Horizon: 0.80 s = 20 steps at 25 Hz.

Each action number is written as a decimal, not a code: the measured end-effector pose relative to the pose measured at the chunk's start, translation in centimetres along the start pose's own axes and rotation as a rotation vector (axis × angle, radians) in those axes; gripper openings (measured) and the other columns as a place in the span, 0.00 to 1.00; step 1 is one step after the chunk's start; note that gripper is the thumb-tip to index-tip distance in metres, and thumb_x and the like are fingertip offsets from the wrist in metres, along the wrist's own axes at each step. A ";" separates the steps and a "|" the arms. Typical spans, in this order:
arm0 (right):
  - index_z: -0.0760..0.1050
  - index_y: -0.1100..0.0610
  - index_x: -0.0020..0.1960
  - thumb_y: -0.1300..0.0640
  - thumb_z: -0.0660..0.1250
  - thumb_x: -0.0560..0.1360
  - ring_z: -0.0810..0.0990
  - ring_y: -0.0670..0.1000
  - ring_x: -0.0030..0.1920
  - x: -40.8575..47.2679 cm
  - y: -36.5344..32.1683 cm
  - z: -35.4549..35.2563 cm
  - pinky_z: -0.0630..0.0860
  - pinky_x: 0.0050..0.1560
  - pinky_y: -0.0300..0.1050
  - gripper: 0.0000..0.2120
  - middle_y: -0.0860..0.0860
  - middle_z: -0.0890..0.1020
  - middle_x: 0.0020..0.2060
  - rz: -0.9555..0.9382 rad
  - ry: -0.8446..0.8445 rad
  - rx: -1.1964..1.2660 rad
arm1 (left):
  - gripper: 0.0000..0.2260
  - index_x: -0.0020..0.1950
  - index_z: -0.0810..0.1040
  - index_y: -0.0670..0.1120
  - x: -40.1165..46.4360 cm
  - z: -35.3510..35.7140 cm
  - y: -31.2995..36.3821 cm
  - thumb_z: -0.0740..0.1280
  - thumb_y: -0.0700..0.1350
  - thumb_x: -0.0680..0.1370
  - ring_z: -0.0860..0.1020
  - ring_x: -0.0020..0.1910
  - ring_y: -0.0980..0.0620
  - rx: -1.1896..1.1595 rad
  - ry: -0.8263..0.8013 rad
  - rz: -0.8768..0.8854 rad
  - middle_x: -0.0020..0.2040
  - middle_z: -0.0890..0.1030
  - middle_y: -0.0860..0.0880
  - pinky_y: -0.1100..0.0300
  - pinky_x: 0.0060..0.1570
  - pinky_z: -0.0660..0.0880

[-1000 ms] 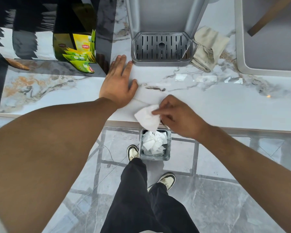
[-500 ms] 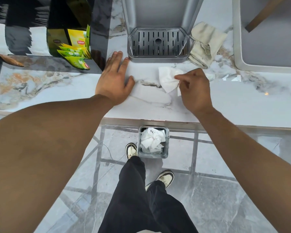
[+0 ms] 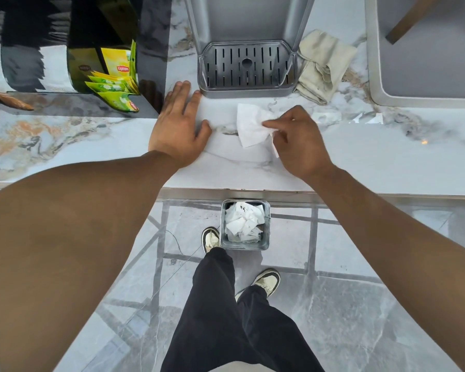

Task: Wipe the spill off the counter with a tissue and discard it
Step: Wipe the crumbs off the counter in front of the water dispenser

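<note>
A white tissue (image 3: 250, 124) lies pressed on the marble counter (image 3: 373, 162), just in front of the dispenser's drip tray (image 3: 246, 67). My right hand (image 3: 298, 140) grips the tissue's right side with its fingers closed on it. My left hand (image 3: 179, 127) rests flat on the counter to the left, fingers spread, holding nothing. On the floor below the counter edge stands a small metal bin (image 3: 244, 224) filled with several crumpled tissues. I cannot make out the spill itself on the veined marble.
A folded beige cloth (image 3: 322, 65) lies right of the drip tray. A black box with yellow-green tea bags (image 3: 113, 84) stands at the left. A grey tray (image 3: 424, 76) sits at the far right. My legs and shoes (image 3: 266, 281) are beside the bin.
My right hand carried the tissue from the counter's front edge up toward the drip tray, then shifted it slightly back. My left hand stayed flat in place.
</note>
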State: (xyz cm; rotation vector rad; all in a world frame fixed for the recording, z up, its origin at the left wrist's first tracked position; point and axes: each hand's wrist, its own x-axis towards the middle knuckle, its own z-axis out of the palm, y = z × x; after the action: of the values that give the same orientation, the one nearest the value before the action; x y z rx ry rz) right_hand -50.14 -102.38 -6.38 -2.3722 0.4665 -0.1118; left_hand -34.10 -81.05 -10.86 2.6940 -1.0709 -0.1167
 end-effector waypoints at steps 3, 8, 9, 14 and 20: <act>0.83 0.61 0.56 0.73 0.64 0.73 0.77 0.53 0.48 -3.6 -0.5 0.7 0.73 0.54 0.43 0.17 0.60 0.76 0.49 -0.231 -0.263 0.071 | 0.29 0.78 0.60 0.41 0.0 -0.1 0.2 0.54 0.54 0.80 0.52 0.80 0.41 -0.004 -0.001 -0.001 0.80 0.57 0.38 0.48 0.79 0.49; 0.86 0.58 0.48 0.72 0.68 0.71 0.76 0.46 0.39 -4.8 -1.0 0.7 0.69 0.45 0.34 0.14 0.54 0.78 0.45 -0.223 -0.307 0.189 | 0.29 0.78 0.60 0.40 -0.1 -0.4 0.4 0.56 0.53 0.80 0.52 0.80 0.40 0.003 -0.006 0.002 0.80 0.57 0.37 0.48 0.79 0.49; 0.85 0.58 0.49 0.72 0.67 0.72 0.77 0.48 0.41 -3.2 -0.9 1.0 0.70 0.47 0.34 0.14 0.56 0.77 0.46 -0.166 -0.171 0.169 | 0.29 0.78 0.60 0.40 -0.1 -0.4 0.4 0.55 0.53 0.80 0.52 0.80 0.40 0.004 -0.008 0.001 0.80 0.57 0.38 0.48 0.79 0.49; 0.84 0.58 0.54 0.71 0.65 0.72 0.77 0.58 0.50 -0.7 -2.7 3.2 0.73 0.58 0.46 0.16 0.60 0.77 0.48 -0.217 -0.166 0.050 | 0.29 0.78 0.60 0.41 0.0 -0.4 0.4 0.54 0.54 0.80 0.52 0.80 0.41 0.002 -0.009 -0.003 0.80 0.56 0.38 0.48 0.79 0.49; 0.85 0.59 0.51 0.70 0.67 0.72 0.79 0.54 0.46 -5.4 -0.9 1.3 0.76 0.52 0.45 0.13 0.57 0.78 0.48 -0.229 -0.075 0.051 | 0.29 0.78 0.59 0.41 0.0 -0.3 0.3 0.54 0.55 0.80 0.51 0.80 0.42 0.003 -0.012 -0.006 0.80 0.56 0.39 0.48 0.79 0.49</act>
State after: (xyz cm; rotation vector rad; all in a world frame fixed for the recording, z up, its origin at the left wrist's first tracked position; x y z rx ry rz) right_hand -54.58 -98.96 -6.51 -2.3631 0.1539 -0.1370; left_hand -34.25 -81.15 -10.46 2.7027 -1.0673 -0.1318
